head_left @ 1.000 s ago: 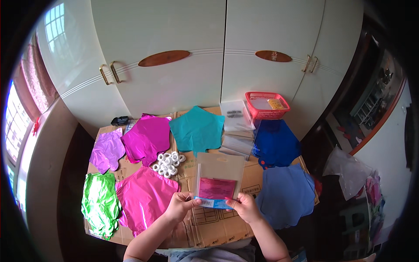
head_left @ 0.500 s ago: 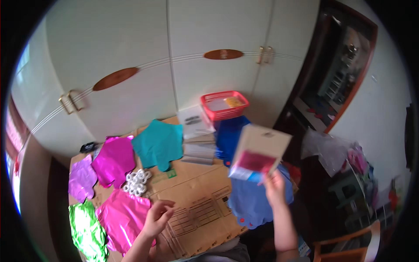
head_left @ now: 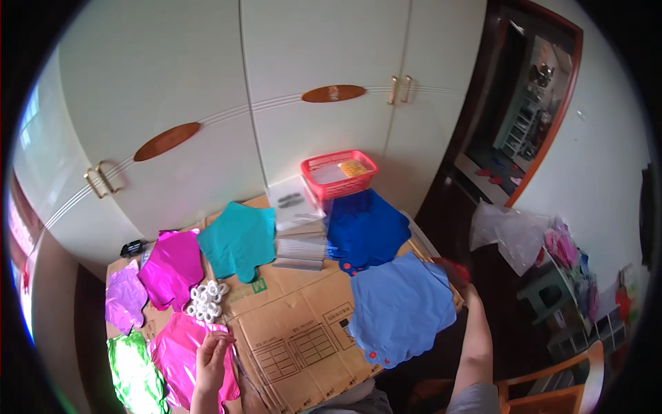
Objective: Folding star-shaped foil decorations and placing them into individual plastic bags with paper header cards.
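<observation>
My left hand [head_left: 212, 352] is over the right part of a shiny pink foil piece [head_left: 181, 362]. Its fingers are curled together, and what they hold, if anything, is hidden. Past the table's right edge, my right hand [head_left: 471, 295] reaches down beside a dark red item [head_left: 453, 270]; its fingers are hidden or blurred. Nearest to it on the table lies a stack of light blue flat bags or balloons [head_left: 403, 310] with small red dots. Behind that are darker blue ones [head_left: 367, 228]. White rings [head_left: 207, 301] sit in a heap beyond my left hand.
Teal [head_left: 238, 238], magenta [head_left: 172, 269], lilac [head_left: 126, 295] and green foil pieces [head_left: 136, 372] cover the left side of the cardboard tabletop [head_left: 293, 310]. Grey strips [head_left: 299, 247] and a red basket [head_left: 339, 190] stand toward the cabinet. A wooden chair [head_left: 552, 400] is at lower right.
My right hand moved right and down past the table edge; the card-backed package it held is out of sight. My left hand moved left over the pink foil, and its fingers drew together.
</observation>
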A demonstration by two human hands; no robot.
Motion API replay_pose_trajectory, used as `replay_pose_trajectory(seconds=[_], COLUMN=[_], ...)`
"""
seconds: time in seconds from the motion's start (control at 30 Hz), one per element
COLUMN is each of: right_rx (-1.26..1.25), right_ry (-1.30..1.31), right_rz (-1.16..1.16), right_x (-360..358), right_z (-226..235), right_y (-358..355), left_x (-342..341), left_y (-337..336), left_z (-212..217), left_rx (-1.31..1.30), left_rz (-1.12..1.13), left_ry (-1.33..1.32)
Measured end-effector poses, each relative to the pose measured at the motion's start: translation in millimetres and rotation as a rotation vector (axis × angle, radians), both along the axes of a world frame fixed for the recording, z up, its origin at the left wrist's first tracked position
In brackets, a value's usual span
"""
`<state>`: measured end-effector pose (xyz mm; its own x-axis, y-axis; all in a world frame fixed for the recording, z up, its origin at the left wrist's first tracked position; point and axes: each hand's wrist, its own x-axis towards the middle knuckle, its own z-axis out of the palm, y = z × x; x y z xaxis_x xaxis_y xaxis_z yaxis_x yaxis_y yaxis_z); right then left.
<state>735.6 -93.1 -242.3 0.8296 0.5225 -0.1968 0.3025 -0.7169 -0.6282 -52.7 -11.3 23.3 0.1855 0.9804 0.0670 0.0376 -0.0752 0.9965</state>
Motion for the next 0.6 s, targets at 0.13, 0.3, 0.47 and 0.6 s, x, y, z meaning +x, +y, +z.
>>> replay_pose_trajectory(seconds=[0.13,0.3,0.47,0.6], right_rx=[0.038,0.497,0.317,0.230], right_ry=[-0.319,-0.400,-0.503,-0.626], right_rz=[0.341,0.740,1.123,1.137], right_x=[-85,-250,-378,-407], right_z=[81,262,270,235], right_y=[89,153,213,232], left_x=[-31,-76,-169,-259], left_y=[-29,-53,-144,-274], left_z=[6,14,-7,-56], left_rx=[0.084,0.088,-0.027,0.004], left_rz=[0.208,0.422,0.815,0.455], left_ry=[0.191,0.272,-0.268,-0.441])
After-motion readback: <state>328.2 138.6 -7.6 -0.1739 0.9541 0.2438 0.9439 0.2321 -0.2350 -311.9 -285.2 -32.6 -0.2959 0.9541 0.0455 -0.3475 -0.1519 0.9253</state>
